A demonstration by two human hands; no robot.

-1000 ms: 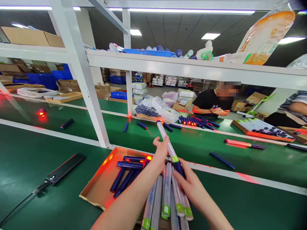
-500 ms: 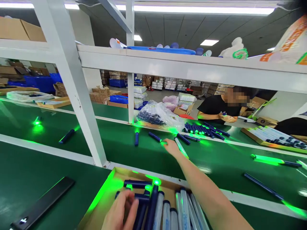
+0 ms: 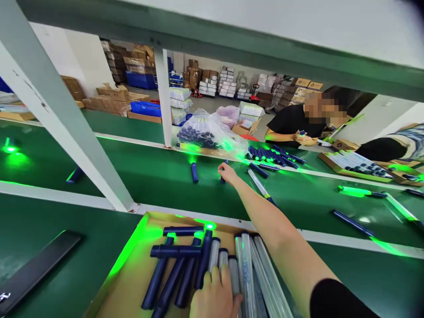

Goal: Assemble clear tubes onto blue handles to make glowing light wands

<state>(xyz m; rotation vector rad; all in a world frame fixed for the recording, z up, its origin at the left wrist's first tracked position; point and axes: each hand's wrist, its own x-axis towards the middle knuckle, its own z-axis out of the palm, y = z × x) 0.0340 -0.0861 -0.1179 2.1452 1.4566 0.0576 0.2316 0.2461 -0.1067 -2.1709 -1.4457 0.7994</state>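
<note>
My right hand (image 3: 227,173) reaches over the green belt (image 3: 149,176), its fingers closed around a dark blue flashlight (image 3: 223,179). Beside it on the belt lies another lit blue flashlight (image 3: 194,172). Low in the view, my left hand (image 3: 213,295) rests on clear tubes with dark caps (image 3: 232,269) inside the cardboard tray (image 3: 114,282); its fingers curl over the tubes. Several dark blue flashlights (image 3: 172,278) lie to its left in the tray, some glowing green. A clear tube with a blue end (image 3: 259,183) lies right of my right hand.
A white post (image 3: 76,115) slants up at the left, below an overhead shelf (image 3: 232,35). A black bar (image 3: 39,269) lies at lower left. Across the belt are a plastic bag (image 3: 212,130), piled flashlights (image 3: 268,154) and a person in black (image 3: 291,121).
My left hand has moved right, from the blue flashlights onto the clear tubes. My right hand has closed on the flashlight, which now points away from me. The view has tilted down.
</note>
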